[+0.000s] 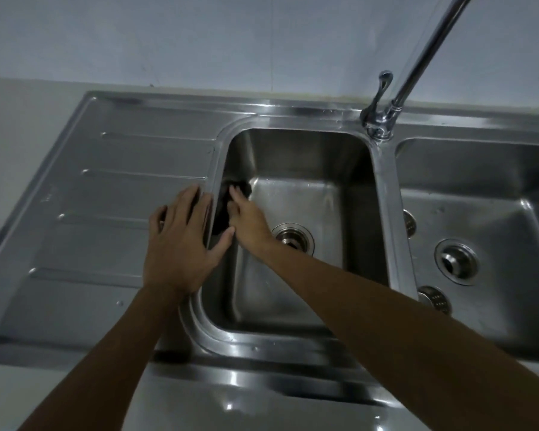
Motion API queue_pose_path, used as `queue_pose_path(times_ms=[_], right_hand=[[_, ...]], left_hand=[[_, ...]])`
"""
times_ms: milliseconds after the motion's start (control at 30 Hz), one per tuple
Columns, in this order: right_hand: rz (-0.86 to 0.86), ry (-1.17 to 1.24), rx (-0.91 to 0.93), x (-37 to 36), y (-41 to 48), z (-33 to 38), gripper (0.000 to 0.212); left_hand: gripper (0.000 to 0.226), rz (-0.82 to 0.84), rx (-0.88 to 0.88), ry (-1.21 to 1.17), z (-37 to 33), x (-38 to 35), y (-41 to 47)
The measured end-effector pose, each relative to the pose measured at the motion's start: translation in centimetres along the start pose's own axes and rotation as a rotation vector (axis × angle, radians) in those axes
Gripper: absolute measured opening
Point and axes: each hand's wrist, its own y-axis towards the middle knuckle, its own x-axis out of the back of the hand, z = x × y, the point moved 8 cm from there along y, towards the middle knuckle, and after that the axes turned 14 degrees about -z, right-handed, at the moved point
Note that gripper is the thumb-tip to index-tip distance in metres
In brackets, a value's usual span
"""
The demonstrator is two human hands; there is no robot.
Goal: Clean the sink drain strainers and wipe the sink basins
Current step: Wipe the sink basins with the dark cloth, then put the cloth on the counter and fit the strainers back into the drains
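Observation:
A stainless steel double sink fills the view. My right hand (246, 217) reaches into the left basin (296, 157) and presses a dark cloth (223, 217) against its left wall. My left hand (181, 241) lies flat, fingers spread, on the rim between the drainboard and that basin. The left basin's drain (293, 236) shows beside my right wrist. The right basin (479, 169) has an open drain (456, 261). Two perforated strainers lie in the right basin, one (409, 222) against its left wall and one (434, 298) near the front.
A ribbed drainboard (112, 194) extends to the left of the basins. A chrome tap (381, 119) with a lever stands on the ledge between the basins, its long spout rising to the upper right. A pale wall runs behind.

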Motion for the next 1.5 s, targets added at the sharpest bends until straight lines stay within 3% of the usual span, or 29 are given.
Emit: queue_pose_path(times_ms=[100, 233, 367, 433, 500, 600, 767, 867, 1033, 1167, 1233, 1367, 1500], right_hand=[[0.266, -0.216, -0.135, -1.0, -4.7, -4.0, 0.039], [0.754, -0.664, -0.059, -1.3, -12.3, -6.5, 0.042], [0.924, -0.779, 0.018, 3.0, -14.6, -4.4, 0.042], [0.924, -0.814, 0.082, 6.3, -14.7, -3.0, 0.035], [0.852, -0.786, 0.151, 9.5, -15.2, -1.1, 0.022], [0.689, -0.708, 0.297, 15.4, -16.5, 1.7, 0.017], [0.323, -0.628, 0.381, 31.6, -18.6, 1.5, 0.017], [0.111, -0.612, 0.301, 44.0, -21.0, -0.5, 0.019], [-0.265, -0.724, 0.156, 64.9, -26.2, -5.0, 0.023], [-0.491, -0.850, 0.099, 76.8, -28.2, -9.4, 0.025], [-0.536, -0.911, 0.010, 80.4, -28.8, -12.8, 0.031], [-0.398, -1.164, -0.233, 81.5, -30.3, -19.4, 0.053], [-0.381, -1.230, -0.309, 81.2, -29.8, -18.6, 0.068]], left_hand=[[0.070, 0.008, 0.017, 0.015, -0.1, 0.1, -0.1], [0.077, 0.055, 0.130, 0.038, -0.4, 1.0, -1.3], [0.089, 0.183, 0.134, 0.097, -4.1, 1.5, -5.2], [0.081, 0.222, 0.099, 0.103, -6.8, 1.5, -6.8], [0.066, 0.242, 0.122, 0.081, -9.2, 1.2, -7.5], [0.064, 0.328, 0.221, 0.050, -14.3, 0.3, -7.9], [0.035, 0.117, 0.122, -0.180, -29.6, 1.5, -5.7], [0.040, 0.121, -0.021, -0.292, -41.9, 1.6, -5.7], [0.069, 0.305, -0.121, -0.533, -62.0, 0.5, -9.6], [0.070, 0.253, -0.225, -0.587, -72.8, 0.6, -12.4], [0.069, 0.263, -0.255, -0.585, -75.8, 0.3, -13.0], [0.070, 0.289, -0.294, -0.519, -77.6, -0.8, -13.5], [0.071, 0.293, -0.304, -0.473, -76.2, -1.9, -12.8]])
